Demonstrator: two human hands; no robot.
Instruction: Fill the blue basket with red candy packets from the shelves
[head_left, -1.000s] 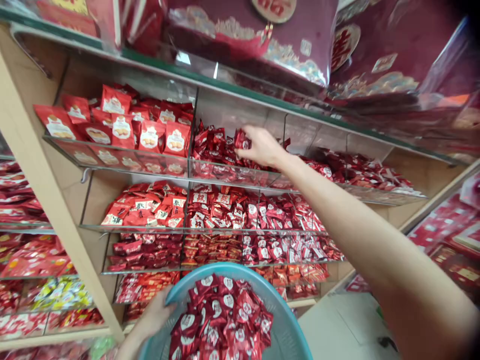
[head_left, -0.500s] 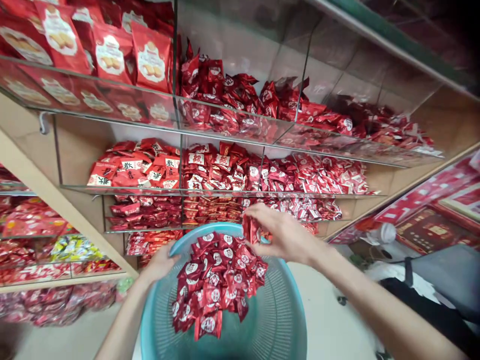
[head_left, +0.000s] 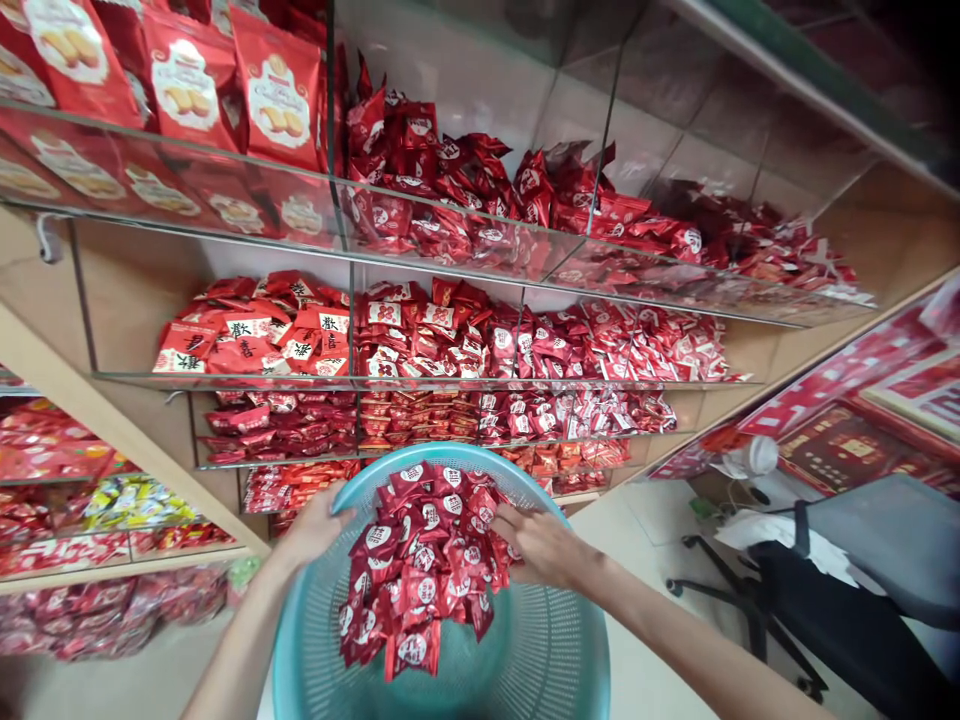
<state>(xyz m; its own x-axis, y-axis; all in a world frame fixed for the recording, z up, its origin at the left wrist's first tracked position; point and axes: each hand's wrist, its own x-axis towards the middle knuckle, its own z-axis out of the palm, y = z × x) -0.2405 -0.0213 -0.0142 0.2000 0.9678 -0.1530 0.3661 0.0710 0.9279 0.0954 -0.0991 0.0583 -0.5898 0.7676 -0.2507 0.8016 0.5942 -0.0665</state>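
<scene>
A light-blue plastic basket (head_left: pixel 559 640) with slotted walls stands below the shelves. A heap of small red wrapped candies (head_left: pixel 424 585) with white printed labels lies inside, toward its left and middle. My left hand (head_left: pixel 313 525) is closed over the basket's left rim, thumb on the inner side. My right hand (head_left: pixel 544 545) reaches over the right rim into the basket. Its fingers are curled around candies at the right edge of the heap. The fingertips are partly hidden among the wrappers.
Glass-fronted shelves (head_left: pixel 450 260) hold red candy packets in divided compartments. Larger red bags with biscuit pictures (head_left: pixel 277 95) stand at upper left. Yellow packets (head_left: pixel 139 500) lie on the left shelves. An office chair (head_left: pixel 840 610) stands on the floor at right.
My right hand has moved down from above the basket's far rim, with a red candy in its fingers, to the heap inside. The left hand keeps its hold on the rim.
</scene>
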